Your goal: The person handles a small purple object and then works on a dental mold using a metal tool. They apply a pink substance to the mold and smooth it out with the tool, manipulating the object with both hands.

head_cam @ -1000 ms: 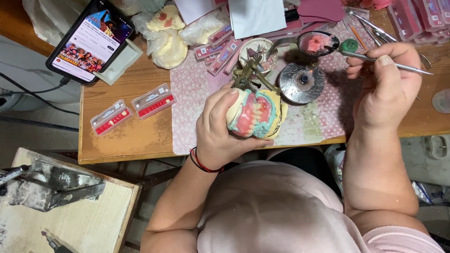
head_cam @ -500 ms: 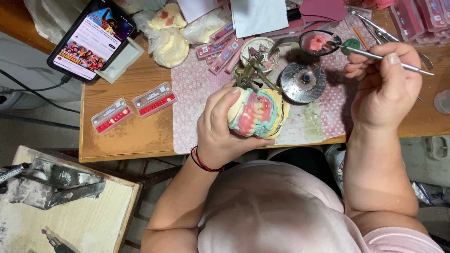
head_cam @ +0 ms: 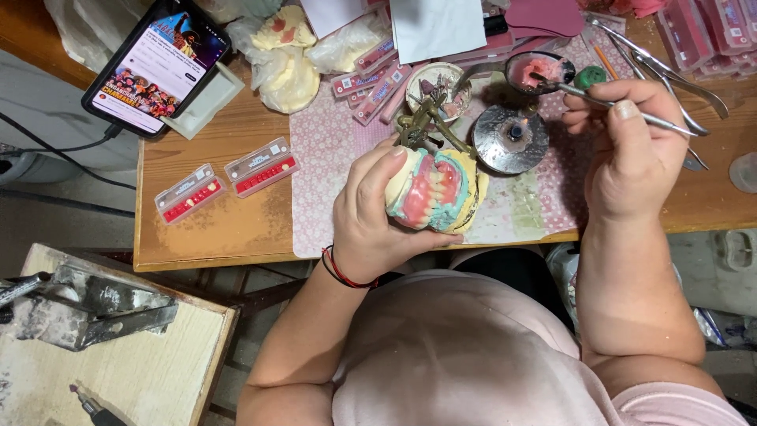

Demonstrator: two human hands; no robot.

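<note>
Wooden workbench (head_cam: 229,229), partly covered by a pink patterned mat (head_cam: 331,158), seen from above. I curl my left hand (head_cam: 371,213) around a denture model (head_cam: 434,191) on a brass articulator (head_cam: 426,126), fingers wrapped behind it, thumb along its front, just above the bench edge. My right hand (head_cam: 631,154) pinches a slim metal instrument (head_cam: 607,102), its tip in a dish of pink wax (head_cam: 540,71). Between the hands stands a round metal burner (head_cam: 511,138). Tooth cards (head_cam: 225,180) and a phone (head_cam: 155,65) lie well left.

Denture model (head_cam: 432,191) on the mat (head_cam: 331,150), burner (head_cam: 511,139) right of it, phone (head_cam: 156,65) far left behind.
</note>
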